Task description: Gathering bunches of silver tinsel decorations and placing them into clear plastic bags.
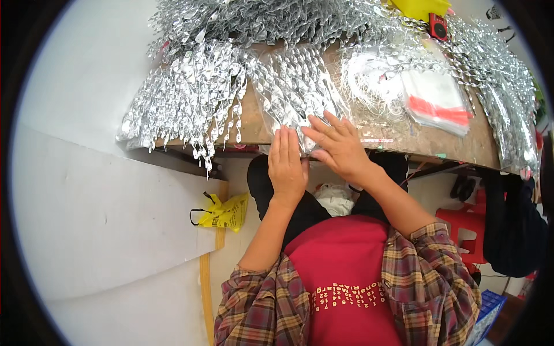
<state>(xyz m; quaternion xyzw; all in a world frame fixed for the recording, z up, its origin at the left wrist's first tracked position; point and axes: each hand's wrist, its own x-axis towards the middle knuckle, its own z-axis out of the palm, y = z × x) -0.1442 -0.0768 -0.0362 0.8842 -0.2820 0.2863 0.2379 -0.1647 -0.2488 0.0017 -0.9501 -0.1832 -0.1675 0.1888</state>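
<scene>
Tinsel (297, 75), silver and twisty, lies in a clear bag (314, 98) on the brown table (251, 121), with its near end at the table's front edge. From where I watch, far off, it looks light and soft, so I think it will squash and bend easily. The clear skin looks thin and slick. It may slide, and a hard tug might rip it or crush the curls. I would hold it gently by the near end, with flat fingers and no squeezing.

The left hand (287, 164) lies on the near left corner, its fingers straight, side by side, pointing away from the body. I can't tell if its thumb pinches the edge. The right hand (340, 149) rests on the right side, palm down, fingers spread and slanting in to the left. It isn't pinching anything that I can see. Both arms reach forward with bent elbows.

To the left hangs a bunch of silver strips (187, 92). Behind sits a big shiny heap (259, 23). On the right I see a coil of pale cord (360, 86), then a stack of clear bags with red bands (437, 104).
</scene>
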